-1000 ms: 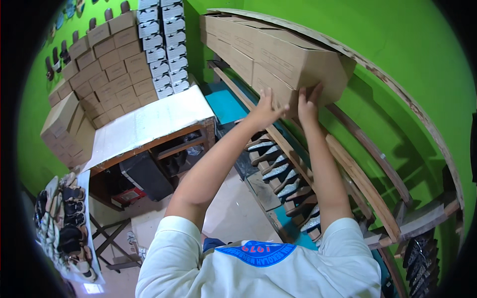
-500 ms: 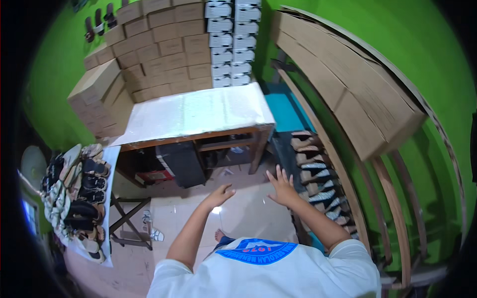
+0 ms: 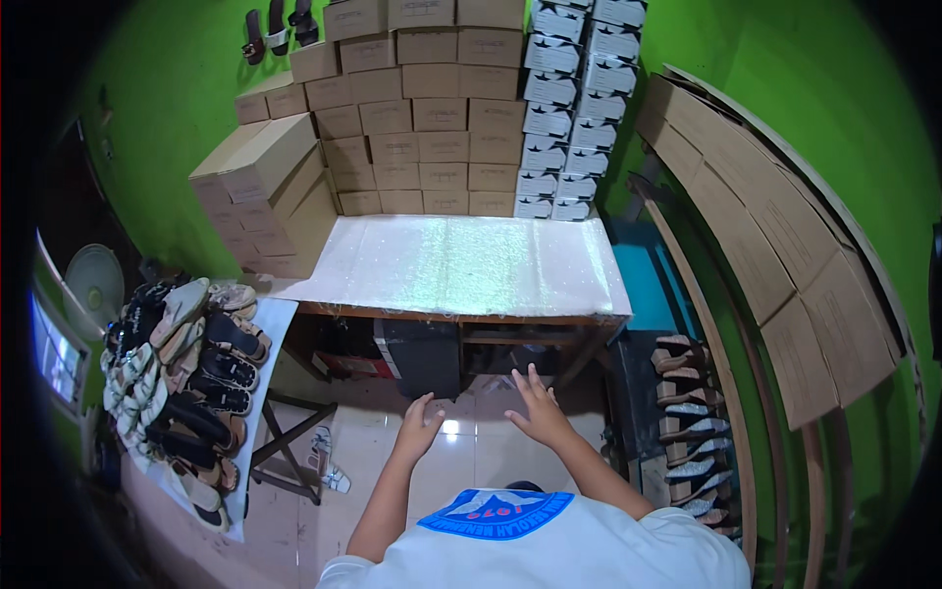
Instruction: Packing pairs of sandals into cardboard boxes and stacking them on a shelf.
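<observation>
Both hands are raised in the air in front of me, with nothing in them. My left hand (image 3: 421,428) has its thumb and fingers apart. Fingers spread, my right hand (image 3: 539,410) hangs a little farther out. Beyond them stands a table with a shiny white covered top (image 3: 461,263), and neither hand touches it. Under the table, a dark grey box (image 3: 420,355) is what lies closest past my hands.
Stacked brown cartons (image 3: 444,177) and white boxes (image 3: 545,128) rise behind the table. Sandals (image 3: 228,365) crowd a side table (image 3: 257,432) at left. Wedge shoes (image 3: 695,427) line a low rack at right, below long wooden rails and more cartons (image 3: 775,236).
My view has turned left and lifted, so the table and boxes sit farther right and lower in it. Both hands remain raised with nothing in them.
</observation>
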`<state>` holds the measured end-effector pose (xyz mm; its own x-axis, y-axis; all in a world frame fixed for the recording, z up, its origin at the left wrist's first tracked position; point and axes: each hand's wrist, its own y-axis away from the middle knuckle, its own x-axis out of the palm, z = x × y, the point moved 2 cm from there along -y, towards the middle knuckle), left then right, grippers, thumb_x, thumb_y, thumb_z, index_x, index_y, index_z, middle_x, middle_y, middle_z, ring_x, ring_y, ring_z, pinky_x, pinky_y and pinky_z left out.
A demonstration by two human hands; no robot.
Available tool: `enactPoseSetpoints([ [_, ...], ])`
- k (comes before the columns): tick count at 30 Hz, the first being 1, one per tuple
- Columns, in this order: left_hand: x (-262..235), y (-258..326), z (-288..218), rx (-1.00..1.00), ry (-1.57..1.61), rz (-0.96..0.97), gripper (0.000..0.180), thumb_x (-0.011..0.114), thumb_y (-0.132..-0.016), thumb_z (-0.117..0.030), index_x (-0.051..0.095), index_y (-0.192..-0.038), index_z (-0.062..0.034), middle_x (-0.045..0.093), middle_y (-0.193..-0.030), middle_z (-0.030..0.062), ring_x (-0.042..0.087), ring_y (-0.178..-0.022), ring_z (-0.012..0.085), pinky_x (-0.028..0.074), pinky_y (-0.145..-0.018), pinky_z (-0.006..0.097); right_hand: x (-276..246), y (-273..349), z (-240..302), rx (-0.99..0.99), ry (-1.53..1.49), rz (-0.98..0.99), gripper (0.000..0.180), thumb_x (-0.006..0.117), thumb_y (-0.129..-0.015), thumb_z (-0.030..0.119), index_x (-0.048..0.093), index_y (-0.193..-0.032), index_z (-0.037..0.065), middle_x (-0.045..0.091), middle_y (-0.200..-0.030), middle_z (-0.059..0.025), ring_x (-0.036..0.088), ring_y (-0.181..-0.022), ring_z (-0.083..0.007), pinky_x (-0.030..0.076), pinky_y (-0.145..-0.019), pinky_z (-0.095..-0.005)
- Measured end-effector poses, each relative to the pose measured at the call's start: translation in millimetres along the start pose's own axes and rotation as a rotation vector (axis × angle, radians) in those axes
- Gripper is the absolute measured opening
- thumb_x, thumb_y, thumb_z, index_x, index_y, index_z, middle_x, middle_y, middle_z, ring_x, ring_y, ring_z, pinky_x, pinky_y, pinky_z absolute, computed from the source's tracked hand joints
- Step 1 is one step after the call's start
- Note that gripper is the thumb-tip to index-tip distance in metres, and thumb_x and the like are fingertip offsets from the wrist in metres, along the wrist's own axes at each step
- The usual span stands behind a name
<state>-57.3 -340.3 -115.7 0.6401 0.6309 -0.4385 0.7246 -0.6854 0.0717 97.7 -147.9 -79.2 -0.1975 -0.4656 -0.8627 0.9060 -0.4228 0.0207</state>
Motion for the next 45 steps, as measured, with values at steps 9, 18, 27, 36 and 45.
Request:
enactPoseSetpoints([
  [9,-16.9,-55.7,21.0,0.052,-0.1,-0.073,0.047,0.059,-0.083,-0.028,0.048,-0.121,-0.0019,0.048,-0.123,0.0181,0.045,-0.115,0.0301,0.035,-0.097,0.036,-15.6,-84.5,-25.4,-0.004,-0.141,-0.09,0.076,0.062,-0.078,0.03,0.02,-0.14,0.018,0.01,-0.144,-0.0234,0.026,-0.128,-0.0401,0.025,-0.1,-0.0552],
  [18,-20.8,-173.9,-12.7,0.123,-0.136,0.111,0.046,0.057,-0.084,-0.03,0.05,-0.118,-0.0002,0.049,-0.121,0.0203,0.045,-0.116,0.0317,0.036,-0.097,0.036,-42.6,-213.3,-60.0,-0.088,-0.142,-0.11,0.072,0.062,-0.078,0.027,0.025,-0.138,0.012,0.017,-0.14,-0.0288,0.031,-0.124,-0.0434,0.032,-0.1,-0.0417],
  [27,-27.1,-255.2,-26.6,0.18,-0.236,-0.013,0.046,0.058,-0.083,-0.029,0.05,-0.118,-0.0011,0.045,-0.125,0.0252,0.041,-0.119,0.0364,0.032,-0.1,0.038,-44.2,-296.0,-69.7,-0.233,-0.083,-0.078,0.065,0.059,-0.08,0.029,0.03,-0.136,0.012,0.031,-0.135,-0.0271,0.039,-0.119,-0.0404,0.032,-0.099,-0.043],
  [36,-29.9,-307.2,4.0,0.157,-0.387,0.05,0.051,0.062,-0.077,-0.031,0.051,-0.12,-0.0052,0.04,-0.126,0.0301,0.039,-0.117,0.0427,0.033,-0.098,0.044,-25.7,-307.4,-79.9,-0.102,0.008,-0.009,0.065,0.057,-0.081,0.03,0.029,-0.136,0.011,0.035,-0.133,-0.0252,0.038,-0.12,-0.0403,0.031,-0.1,-0.0447],
  [45,-84.2,-398.0,-93.8,0.431,-0.501,0.013,0.055,0.064,-0.077,-0.028,0.045,-0.124,-0.0071,0.032,-0.133,0.0278,0.032,-0.122,0.0423,0.03,-0.101,0.045,-102.4,-360.5,-62.3,-0.116,0.092,-0.144,0.069,0.058,-0.081,0.03,0.023,-0.139,0.017,0.029,-0.139,-0.0198,0.032,-0.125,-0.0364,0.027,-0.103,-0.0462],
])
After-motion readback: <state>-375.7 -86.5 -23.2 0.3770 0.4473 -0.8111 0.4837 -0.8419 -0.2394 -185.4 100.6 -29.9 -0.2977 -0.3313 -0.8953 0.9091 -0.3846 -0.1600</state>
